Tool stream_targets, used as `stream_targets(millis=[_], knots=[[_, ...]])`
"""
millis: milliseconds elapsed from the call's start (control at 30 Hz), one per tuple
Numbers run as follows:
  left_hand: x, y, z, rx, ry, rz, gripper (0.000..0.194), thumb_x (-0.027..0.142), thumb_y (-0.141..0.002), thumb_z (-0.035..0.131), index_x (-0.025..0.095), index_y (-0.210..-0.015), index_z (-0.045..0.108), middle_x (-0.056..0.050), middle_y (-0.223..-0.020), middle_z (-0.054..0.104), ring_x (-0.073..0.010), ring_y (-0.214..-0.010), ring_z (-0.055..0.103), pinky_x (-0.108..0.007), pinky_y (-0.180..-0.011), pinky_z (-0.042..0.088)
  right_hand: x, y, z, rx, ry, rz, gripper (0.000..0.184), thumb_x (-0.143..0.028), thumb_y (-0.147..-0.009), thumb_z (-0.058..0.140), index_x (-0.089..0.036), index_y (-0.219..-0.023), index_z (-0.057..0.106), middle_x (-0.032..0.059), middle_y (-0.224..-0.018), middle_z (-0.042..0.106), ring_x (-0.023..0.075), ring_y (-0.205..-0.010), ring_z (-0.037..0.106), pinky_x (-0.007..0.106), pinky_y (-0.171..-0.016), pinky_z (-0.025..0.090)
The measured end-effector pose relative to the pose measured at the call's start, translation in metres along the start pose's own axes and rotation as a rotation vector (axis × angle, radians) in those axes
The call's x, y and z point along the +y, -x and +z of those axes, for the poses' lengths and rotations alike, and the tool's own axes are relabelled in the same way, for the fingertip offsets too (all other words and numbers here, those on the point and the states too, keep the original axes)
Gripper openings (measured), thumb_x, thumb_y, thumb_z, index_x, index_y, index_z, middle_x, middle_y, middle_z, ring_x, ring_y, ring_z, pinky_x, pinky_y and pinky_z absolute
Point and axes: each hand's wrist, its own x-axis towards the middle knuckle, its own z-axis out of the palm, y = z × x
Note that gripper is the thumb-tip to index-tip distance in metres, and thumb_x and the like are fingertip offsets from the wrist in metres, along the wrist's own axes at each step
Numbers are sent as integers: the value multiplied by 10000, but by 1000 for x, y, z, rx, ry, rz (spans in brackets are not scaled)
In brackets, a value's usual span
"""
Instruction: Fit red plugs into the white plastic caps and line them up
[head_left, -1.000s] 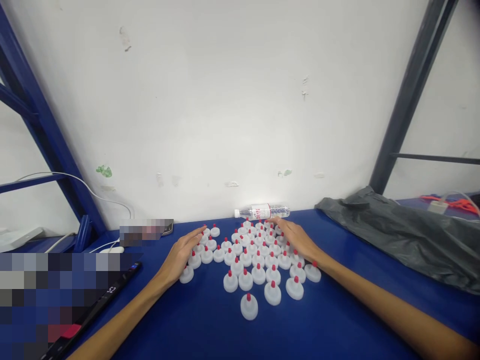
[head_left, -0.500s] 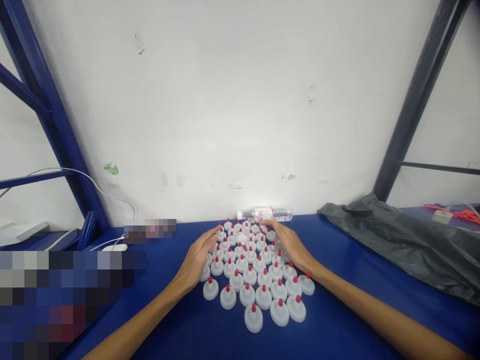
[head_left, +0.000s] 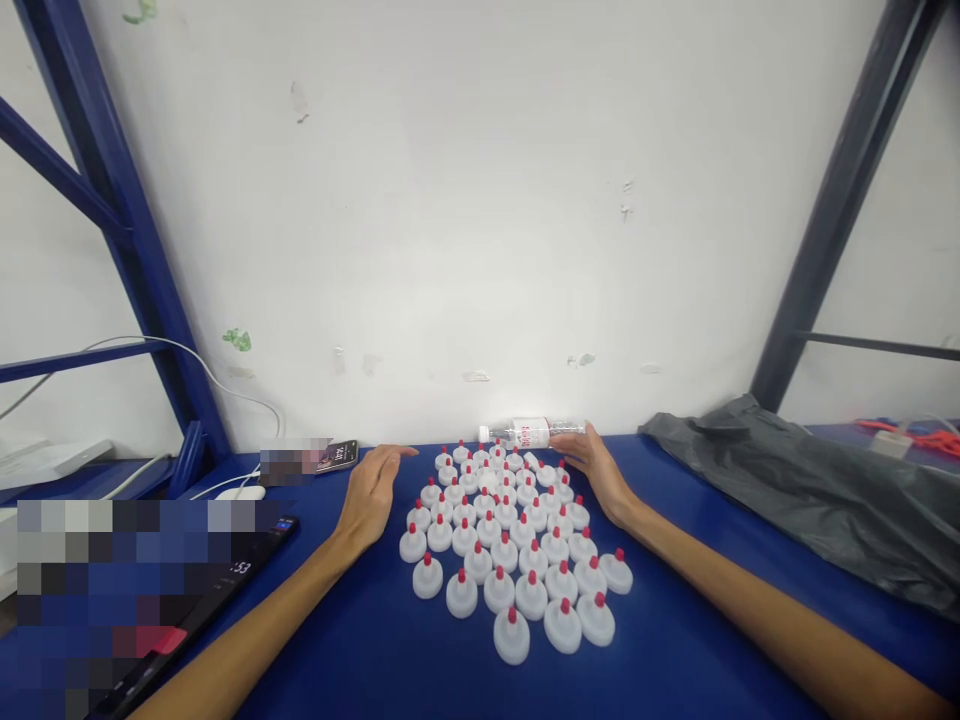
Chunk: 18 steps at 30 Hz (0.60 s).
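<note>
Several white round bottle caps with red-tipped nozzles (head_left: 503, 553) stand upright in a loose cluster on the blue table (head_left: 420, 660). Left of the cluster is my left hand (head_left: 371, 490), its fingers stretched forward and apart from the caps, holding nothing. On the far right side my right hand (head_left: 600, 475) is also open, fingers reaching inward beside the back caps and in front of a clear plastic bottle (head_left: 531, 432). The bottle lies on its side by the wall and has a white cap and a red-and-white label; whether my fingertips touch it I cannot tell.
A dark grey sheet (head_left: 780, 490) lies crumpled at the right. A phone (head_left: 341, 455), a white mouse-like object (head_left: 241, 493) and white cables are at the left, above a partly pixelated dark screen (head_left: 217, 600). Blue metal posts (head_left: 142, 230) flank the white wall (head_left: 465, 200).
Both hands have moved outward, away from the sides of the cap cluster. The view has shifted slightly, showing more of the phone and the screen. The caps look nearly unchanged.
</note>
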Motion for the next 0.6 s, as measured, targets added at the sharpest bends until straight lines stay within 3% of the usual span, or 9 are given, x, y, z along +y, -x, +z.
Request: stream_targets(millis=[133,267,600], knots=[[-4,0,-4,66,-115,61,504,419,-978,313,204,-678,657,-54,-781,676,-223,-841,601,-348,-845,442,1,-4,2,-27,-12,7,779,-832,-859,249,-219,-864,731,100,-1068,737,275,-1097,643,427,-1020,447],[-6,-2,-3,92,-162,10,624,430,-990,324,221,-439,527,-36,-582,582,-192,-681,578,-339,-813,420,-2,-8,5,-66,2,2,771,-826,-860,280,-196,-803,720,96,-960,739,261,-1005,660,425,-1004,453],[-7,-1,-1,-4,-200,-9,658,430,-995,303,222,-424,553,-32,-573,603,-177,-641,598,-305,-722,427,-21,1,10,-226,149,-49,471,-650,-831,600,-193,-803,706,57,-898,712,258,-963,621,395,-937,436]])
